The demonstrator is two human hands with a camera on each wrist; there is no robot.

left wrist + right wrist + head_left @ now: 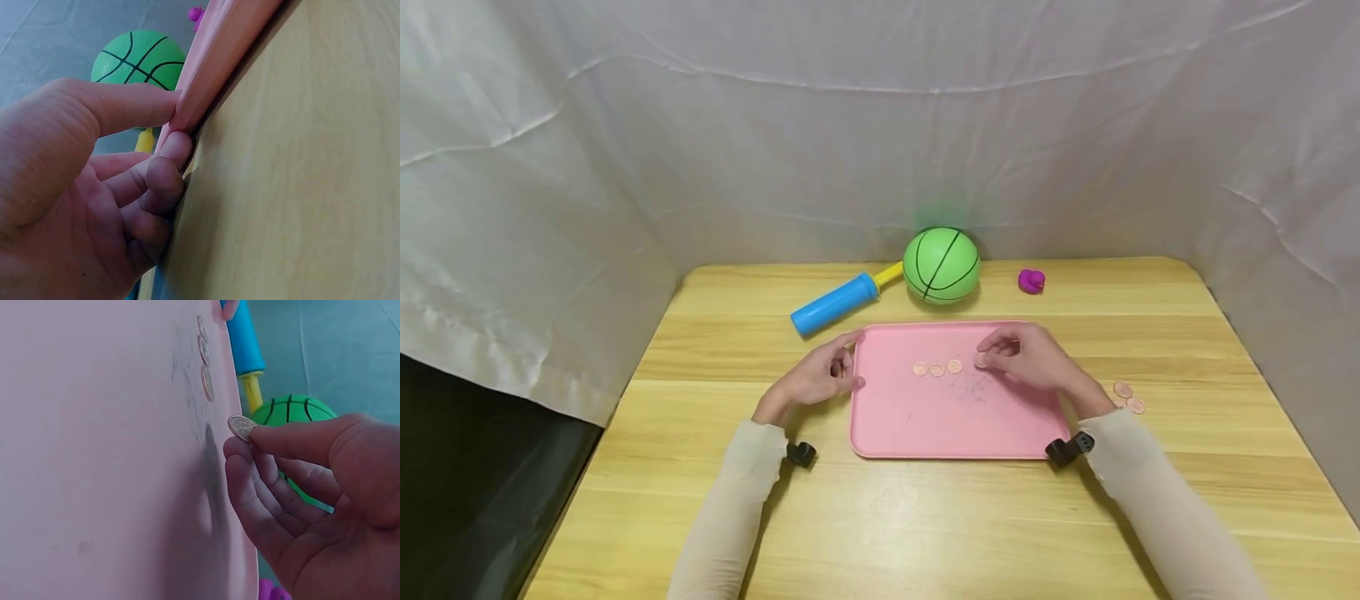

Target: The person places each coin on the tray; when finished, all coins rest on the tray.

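Note:
A pink tray lies on the table, and three copper-coloured coins form a short row on it. Between thumb and fingertips, my right hand pinches another coin just above the tray, to the right of that row. My left hand grips the tray's left rim; in the left wrist view the thumb presses on the rim and the other fingers curl against its outer side. A few more coins lie on the table beyond the right wrist, which may cover part of them.
Behind the tray sit a green ball with black lines and a blue hand pump whose yellow end reaches the ball. A small purple duck stands at the back right. Grey cloth hangs behind the wooden table.

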